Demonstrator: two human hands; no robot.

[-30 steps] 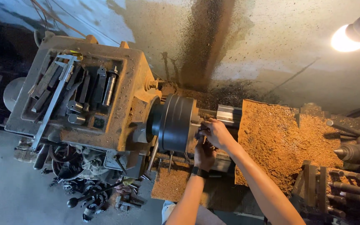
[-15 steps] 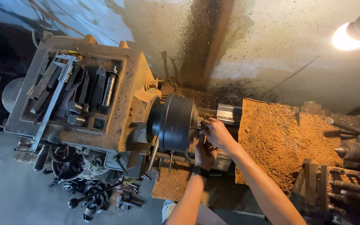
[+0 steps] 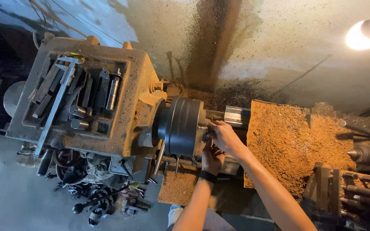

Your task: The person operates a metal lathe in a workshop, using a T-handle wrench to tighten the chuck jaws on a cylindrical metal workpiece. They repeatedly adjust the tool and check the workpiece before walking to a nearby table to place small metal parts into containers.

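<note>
Both your hands are bunched together at the face of the dark lathe chuck (image 3: 184,126): right hand (image 3: 224,136) curled on the short metal workpiece (image 3: 236,116) sticking out of it, left hand (image 3: 212,159) just underneath, bracing. Sawdust-coloured chips (image 3: 292,145) blanket the bed beside you.

Both hands (image 3: 219,145) at lathe chuck (image 3: 183,126)

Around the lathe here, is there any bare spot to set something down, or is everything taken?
Little. The headstock top is bare only along its right edge; its tray is packed with tools. Sawdust blankets the bed. Both hands crowd the chuck.
</note>
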